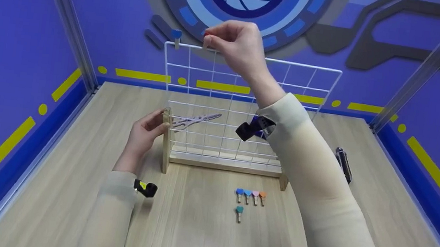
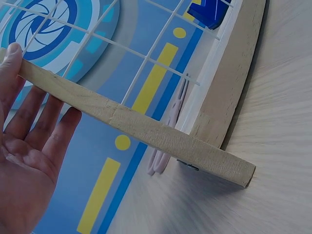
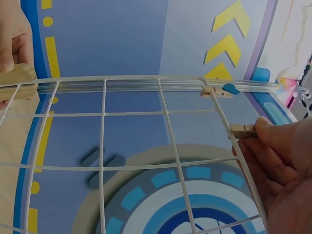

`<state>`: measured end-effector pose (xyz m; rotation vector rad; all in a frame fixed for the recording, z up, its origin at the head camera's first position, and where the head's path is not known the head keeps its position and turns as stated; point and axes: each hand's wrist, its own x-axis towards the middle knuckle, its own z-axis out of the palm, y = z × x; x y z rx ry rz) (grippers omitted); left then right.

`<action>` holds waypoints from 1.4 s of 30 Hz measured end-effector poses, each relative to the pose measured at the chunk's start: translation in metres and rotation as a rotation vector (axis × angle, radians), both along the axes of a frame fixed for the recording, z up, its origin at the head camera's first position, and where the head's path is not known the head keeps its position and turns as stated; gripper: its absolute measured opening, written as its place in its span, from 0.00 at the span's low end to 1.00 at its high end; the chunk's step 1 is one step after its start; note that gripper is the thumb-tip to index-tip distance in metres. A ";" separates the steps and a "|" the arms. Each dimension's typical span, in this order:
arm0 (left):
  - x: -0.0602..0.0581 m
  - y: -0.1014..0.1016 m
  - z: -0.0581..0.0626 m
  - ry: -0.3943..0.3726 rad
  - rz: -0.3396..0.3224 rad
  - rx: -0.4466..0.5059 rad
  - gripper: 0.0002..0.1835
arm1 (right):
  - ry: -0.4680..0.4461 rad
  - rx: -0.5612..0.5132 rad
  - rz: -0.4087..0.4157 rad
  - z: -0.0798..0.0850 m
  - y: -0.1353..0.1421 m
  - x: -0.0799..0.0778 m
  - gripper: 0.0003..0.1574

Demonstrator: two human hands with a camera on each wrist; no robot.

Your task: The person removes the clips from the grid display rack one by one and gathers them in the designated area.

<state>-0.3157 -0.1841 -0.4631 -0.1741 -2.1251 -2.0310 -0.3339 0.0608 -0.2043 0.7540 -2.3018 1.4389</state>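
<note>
A white wire grid [image 1: 231,93] stands upright in a wooden stand [image 1: 225,166]. My left hand [image 1: 139,139] grips the stand's left post [image 2: 117,114], thumb on one side and fingers on the other. At the grid's top wire, my right hand [image 1: 239,45] pinches a small wooden clothespin [image 3: 243,130] with a bit of red showing at its end. Its tip meets the top wire; whether it bites the wire I cannot tell. Left of it, a clothespin with a blue heart [image 1: 176,35] is clipped at the top left corner.
Several heart-topped clothespins [image 1: 247,196] lie in a row before the stand, with a teal one [image 1: 239,213] nearer me. Behind the grid lie a pale pink scissor-like tool [image 1: 197,121] and a blue object [image 2: 210,13]. A dark elongated item [image 1: 343,164] lies at right.
</note>
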 end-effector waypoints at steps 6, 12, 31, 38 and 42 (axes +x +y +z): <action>0.000 -0.001 0.000 -0.007 0.008 -0.020 0.30 | 0.021 -0.052 0.048 0.001 0.005 0.007 0.12; 0.000 -0.001 0.000 -0.037 0.009 -0.029 0.30 | 0.116 -0.094 0.168 -0.006 0.016 0.017 0.10; -0.002 -0.001 0.000 -0.045 -0.004 0.009 0.31 | -0.108 -0.023 0.183 -0.056 0.061 0.042 0.16; -0.001 -0.001 0.002 -0.043 -0.005 -0.004 0.31 | -0.126 -0.054 0.211 -0.078 0.080 0.048 0.16; -0.001 -0.002 0.002 -0.043 -0.004 -0.017 0.31 | -0.165 -0.035 0.189 -0.092 0.089 0.050 0.16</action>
